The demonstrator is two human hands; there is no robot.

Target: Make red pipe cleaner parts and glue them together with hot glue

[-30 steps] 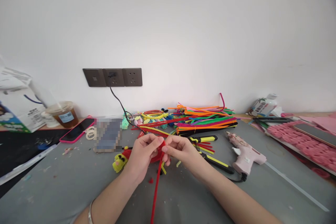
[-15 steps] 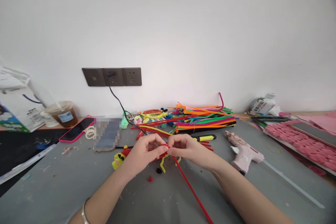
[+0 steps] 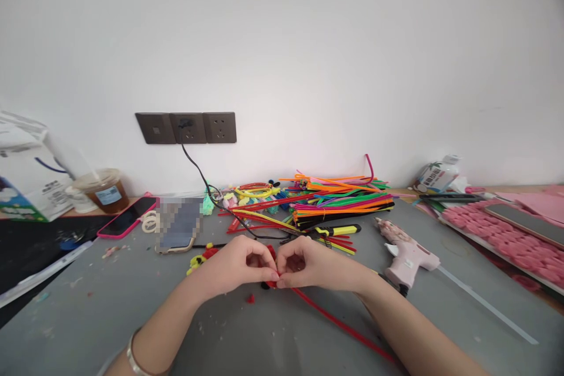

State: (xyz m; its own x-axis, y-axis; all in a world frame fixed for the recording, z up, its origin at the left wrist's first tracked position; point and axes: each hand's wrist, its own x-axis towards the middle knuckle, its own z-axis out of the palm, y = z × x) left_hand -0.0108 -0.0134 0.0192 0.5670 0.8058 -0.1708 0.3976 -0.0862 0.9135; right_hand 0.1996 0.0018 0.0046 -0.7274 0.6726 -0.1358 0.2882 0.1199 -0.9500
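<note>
A red pipe cleaner (image 3: 337, 322) runs from my fingertips toward the lower right, its long tail passing under my right forearm. My left hand (image 3: 244, 264) pinches its end between thumb and forefinger. Close against it, my right hand (image 3: 304, 264) pinches the same pipe cleaner, so the fingertips of both hands nearly touch. Behind my hands lies a red and yellow fuzzy figure (image 3: 198, 259), mostly hidden by them. A small red scrap (image 3: 251, 299) rests on the grey mat just in front.
Bundles of coloured pipe cleaners (image 3: 343, 202) lie against the wall, with a yellow cutter (image 3: 339, 230) in front. At right are a pink glue gun (image 3: 408, 258) and a pink keyboard (image 3: 506, 229). Phones (image 3: 127, 217) and a drink cup (image 3: 106, 194) stand left.
Both hands have moved down and nearer to me, still pinching the red pipe cleaner. Its tail has swung further to the right.
</note>
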